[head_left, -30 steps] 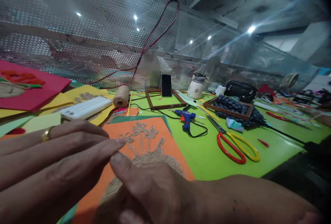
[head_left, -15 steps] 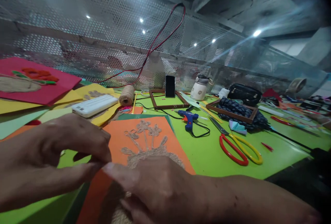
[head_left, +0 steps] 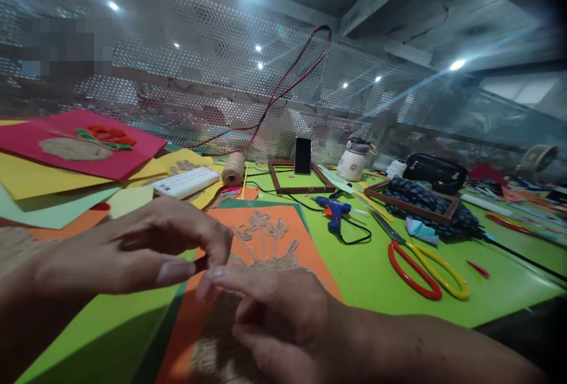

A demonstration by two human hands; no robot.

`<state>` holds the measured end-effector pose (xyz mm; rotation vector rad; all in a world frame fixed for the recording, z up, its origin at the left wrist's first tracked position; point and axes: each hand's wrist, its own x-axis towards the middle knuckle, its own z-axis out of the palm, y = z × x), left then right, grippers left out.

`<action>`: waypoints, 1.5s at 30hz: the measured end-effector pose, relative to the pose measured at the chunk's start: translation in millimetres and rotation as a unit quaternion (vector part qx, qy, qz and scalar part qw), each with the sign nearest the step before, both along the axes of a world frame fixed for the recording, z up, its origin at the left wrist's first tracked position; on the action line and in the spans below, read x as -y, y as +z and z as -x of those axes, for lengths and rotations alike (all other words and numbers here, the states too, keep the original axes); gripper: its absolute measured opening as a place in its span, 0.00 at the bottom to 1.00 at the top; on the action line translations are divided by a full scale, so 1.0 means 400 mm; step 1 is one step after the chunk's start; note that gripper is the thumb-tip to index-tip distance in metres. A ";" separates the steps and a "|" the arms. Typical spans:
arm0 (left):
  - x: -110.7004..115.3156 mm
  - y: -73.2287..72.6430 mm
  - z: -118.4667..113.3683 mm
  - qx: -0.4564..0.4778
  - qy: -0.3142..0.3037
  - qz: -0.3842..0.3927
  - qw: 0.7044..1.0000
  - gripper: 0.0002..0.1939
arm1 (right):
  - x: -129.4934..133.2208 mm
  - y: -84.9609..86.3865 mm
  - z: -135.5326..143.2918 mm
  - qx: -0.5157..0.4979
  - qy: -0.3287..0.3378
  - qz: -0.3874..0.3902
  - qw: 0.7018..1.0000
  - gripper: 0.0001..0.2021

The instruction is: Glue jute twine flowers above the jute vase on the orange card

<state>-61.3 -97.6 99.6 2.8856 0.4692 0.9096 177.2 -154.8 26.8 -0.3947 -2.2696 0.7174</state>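
Hands meet low over the orange card (head_left: 274, 242) on my green table (head_left: 367, 266), its long axis running away from me. Left hand (head_left: 133, 254) palm-down, fingertips pinched; right hand (head_left: 274, 319) curled, index touching them. Contents unclear.

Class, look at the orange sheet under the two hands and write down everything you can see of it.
The orange sheet looks like thin card or foam, lying flat on the green table over a darker green sheet. Twine-like fibre forms looped flowers, stems and a coarse mound on it. The left hand and right hand meet fingertip to fingertip over its near half, hiding that part.
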 end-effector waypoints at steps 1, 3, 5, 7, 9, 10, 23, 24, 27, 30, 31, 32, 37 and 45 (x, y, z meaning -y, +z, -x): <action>0.001 0.004 -0.004 -0.024 -0.041 0.102 0.994 0.32 | 0.001 0.003 0.000 -0.010 -0.004 0.026 1.000 0.30; 0.000 0.007 -0.008 -0.045 -0.088 0.255 0.962 0.27 | 0.001 0.008 -0.001 -0.033 -0.012 0.077 0.996 0.28; -0.002 0.004 -0.009 -0.039 -0.075 0.272 0.958 0.25 | -0.002 0.009 -0.003 -0.060 -0.002 0.156 0.986 0.27; -0.004 0.001 -0.010 -0.046 -0.072 0.258 0.962 0.25 | -0.010 0.007 -0.004 -0.080 0.038 0.262 0.961 0.27; -0.002 0.000 -0.015 -0.053 -0.075 0.253 0.963 0.24 | -0.019 0.005 -0.007 -0.093 0.088 0.359 0.924 0.28; 0.001 -0.001 -0.019 -0.054 -0.078 0.252 0.963 0.23 | -0.024 0.005 -0.008 -0.101 0.104 0.397 0.906 0.29; -0.013 -0.050 -0.053 0.029 -0.002 0.188 0.982 0.13 | -0.070 0.051 -0.048 -0.204 0.120 0.480 0.845 0.19; -0.016 -0.056 -0.055 0.039 0.005 0.181 0.983 0.13 | -0.072 0.054 -0.050 -0.205 0.118 0.475 0.848 0.19; -0.015 -0.063 -0.063 0.068 0.024 0.172 0.983 0.14 | -0.072 0.062 -0.053 -0.206 0.109 0.466 0.854 0.19; -0.007 -0.063 -0.074 0.104 0.046 0.161 0.980 0.16 | -0.070 0.067 -0.056 -0.194 0.099 0.455 0.863 0.20; -0.004 -0.062 -0.078 0.118 0.053 0.157 0.979 0.17 | -0.070 0.068 -0.057 -0.191 0.098 0.451 0.866 0.21; -0.002 -0.062 -0.082 0.131 0.059 0.157 0.977 0.16 | -0.071 0.070 -0.058 -0.190 0.099 0.448 0.868 0.21; -0.002 -0.067 -0.091 0.163 0.066 0.202 0.963 0.10 | -0.081 0.076 -0.062 -0.176 0.105 0.447 0.870 0.20; -0.049 -0.105 -0.068 0.122 0.081 0.131 0.980 0.11 | -0.082 0.085 -0.067 -0.150 0.118 0.435 0.880 0.22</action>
